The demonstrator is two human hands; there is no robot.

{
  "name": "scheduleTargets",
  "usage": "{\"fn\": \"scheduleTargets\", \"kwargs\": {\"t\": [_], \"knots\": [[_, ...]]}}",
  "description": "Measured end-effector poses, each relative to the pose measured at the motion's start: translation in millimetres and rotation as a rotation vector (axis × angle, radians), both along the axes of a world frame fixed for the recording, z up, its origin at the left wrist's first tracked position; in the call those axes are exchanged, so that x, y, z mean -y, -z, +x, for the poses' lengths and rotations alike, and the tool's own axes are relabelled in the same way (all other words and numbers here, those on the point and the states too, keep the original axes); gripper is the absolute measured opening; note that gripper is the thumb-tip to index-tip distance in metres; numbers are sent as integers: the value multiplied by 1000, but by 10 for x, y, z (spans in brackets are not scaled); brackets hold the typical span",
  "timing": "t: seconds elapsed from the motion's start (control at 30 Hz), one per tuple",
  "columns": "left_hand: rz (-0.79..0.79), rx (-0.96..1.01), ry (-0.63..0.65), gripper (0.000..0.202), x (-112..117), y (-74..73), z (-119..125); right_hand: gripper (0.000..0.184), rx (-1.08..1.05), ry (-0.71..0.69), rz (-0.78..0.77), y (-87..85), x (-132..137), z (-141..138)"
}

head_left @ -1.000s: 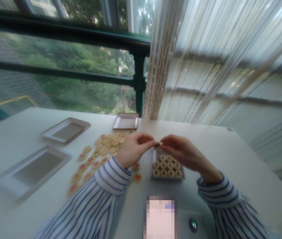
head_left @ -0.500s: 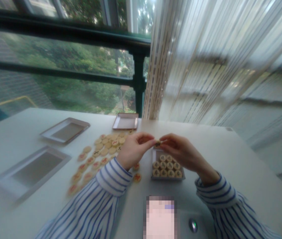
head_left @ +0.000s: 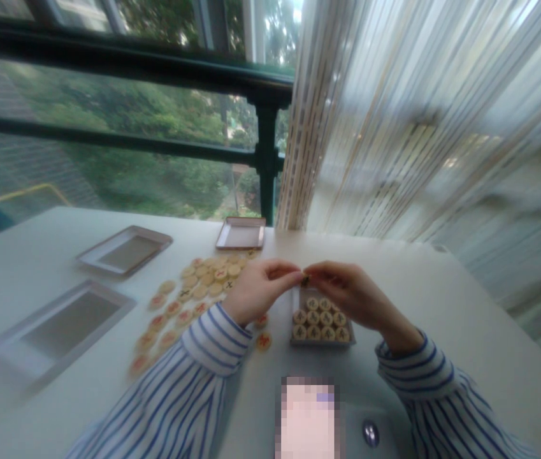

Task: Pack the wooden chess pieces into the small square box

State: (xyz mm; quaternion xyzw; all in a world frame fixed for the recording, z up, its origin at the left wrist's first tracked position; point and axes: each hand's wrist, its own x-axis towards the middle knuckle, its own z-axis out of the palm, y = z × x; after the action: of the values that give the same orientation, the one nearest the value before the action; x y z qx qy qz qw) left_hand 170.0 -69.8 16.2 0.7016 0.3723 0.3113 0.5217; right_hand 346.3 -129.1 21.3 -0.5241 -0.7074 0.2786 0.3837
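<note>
My left hand (head_left: 261,288) and my right hand (head_left: 349,292) meet fingertip to fingertip, both closed on one small round Chinese chess piece (head_left: 305,280) with a dark mark. They hold it just above the far end of a small open box (head_left: 322,343). Inside that box, black-marked pieces (head_left: 313,317) lie face up in rows. To the left, partly behind my left hand and sleeve, many loose pieces (head_left: 201,291) are spread over the table, some red-marked, some black-marked and some blank side up. A red-marked piece (head_left: 264,342) lies close to the box's left side.
Two shallow trays, a large one (head_left: 120,306) and a smaller one (head_left: 162,237), lie on the white table (head_left: 447,319) at left. Another tray (head_left: 241,245) sits near the far edge. A blurred-out phone-like object (head_left: 307,417) is in front. A string curtain (head_left: 370,146) hangs behind the table.
The chess piece has turned slightly between my fingertips and shifted a little right. My hands stay in almost the same place; the pieces in the box look unchanged.
</note>
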Motion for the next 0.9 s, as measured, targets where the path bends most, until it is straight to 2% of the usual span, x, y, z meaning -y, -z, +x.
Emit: {"fn": "scheduleTargets", "kwargs": {"t": [0.1, 0.33, 0.5, 0.7, 0.9], "knots": [[23, -24, 39, 37, -20, 29, -15, 21, 11, -19, 10, 7, 0, 7], [18, -98, 35, 35, -10, -13, -25, 18, 66, 57, 31, 15, -3, 4], [27, -132, -21, 36, -12, -22, -13, 15, 152, 63, 139, -2, 14, -25], [2, -110, -67, 36, -28, 14, -7, 21, 270, 38, 254, 34, -1, -29], [24, -102, -44, 37, -59, 78, -12, 24, 364, 46, 278, 37, -13, -37]]}}
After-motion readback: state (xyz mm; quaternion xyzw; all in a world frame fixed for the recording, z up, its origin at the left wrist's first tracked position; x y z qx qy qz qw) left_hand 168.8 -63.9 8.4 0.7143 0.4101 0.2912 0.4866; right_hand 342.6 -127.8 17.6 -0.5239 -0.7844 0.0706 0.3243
